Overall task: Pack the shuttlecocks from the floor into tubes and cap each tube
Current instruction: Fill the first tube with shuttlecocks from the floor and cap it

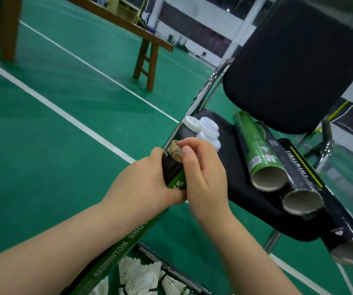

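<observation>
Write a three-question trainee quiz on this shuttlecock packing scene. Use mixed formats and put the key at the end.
1. True or false: the tube gripped by the left hand is already capped.
2. How many uncapped tubes lie on the chair seat? A) one B) three C) five
3. Fill in: the ____ hand pinches the shuttlecock cork at the held tube's mouth.

Key: 1 false, its mouth is open; 2 B; 3 right hand.
</observation>
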Action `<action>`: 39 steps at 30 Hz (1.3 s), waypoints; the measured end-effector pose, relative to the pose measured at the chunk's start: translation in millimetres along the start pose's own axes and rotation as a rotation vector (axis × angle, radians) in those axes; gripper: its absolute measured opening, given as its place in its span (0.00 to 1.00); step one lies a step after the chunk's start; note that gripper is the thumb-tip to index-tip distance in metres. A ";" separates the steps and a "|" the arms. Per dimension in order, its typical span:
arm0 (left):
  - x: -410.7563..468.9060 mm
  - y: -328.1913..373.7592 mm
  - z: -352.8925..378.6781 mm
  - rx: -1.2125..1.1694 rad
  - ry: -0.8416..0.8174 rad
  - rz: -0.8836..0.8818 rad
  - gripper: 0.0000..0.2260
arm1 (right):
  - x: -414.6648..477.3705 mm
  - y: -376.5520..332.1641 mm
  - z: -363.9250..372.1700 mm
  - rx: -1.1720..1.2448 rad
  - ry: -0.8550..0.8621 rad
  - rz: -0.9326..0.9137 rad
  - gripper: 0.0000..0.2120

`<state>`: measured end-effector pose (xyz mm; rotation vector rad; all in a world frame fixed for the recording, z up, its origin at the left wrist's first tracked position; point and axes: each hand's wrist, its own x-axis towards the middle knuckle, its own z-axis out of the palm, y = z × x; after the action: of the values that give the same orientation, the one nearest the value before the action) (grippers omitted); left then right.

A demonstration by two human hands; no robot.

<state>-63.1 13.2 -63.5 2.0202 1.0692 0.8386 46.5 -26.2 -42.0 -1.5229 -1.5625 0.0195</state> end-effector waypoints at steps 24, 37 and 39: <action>1.9 -22.6 -2.2 0.006 0.089 -0.093 0.26 | 94.5 47.7 8.0 -0.766 -0.145 0.149 0.20; 2.6 -27.7 -4.5 -0.008 0.086 -0.096 0.27 | 124.4 68.5 11.1 -0.968 -0.224 0.350 0.14; 1.8 -27.8 -4.6 -0.003 0.082 -0.096 0.27 | 123.2 72.5 7.0 -0.939 -0.189 0.358 0.14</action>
<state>-77.5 27.7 -82.9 1.9299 1.1994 0.8788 122.6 92.4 -17.1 -2.5807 -1.4878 -0.4327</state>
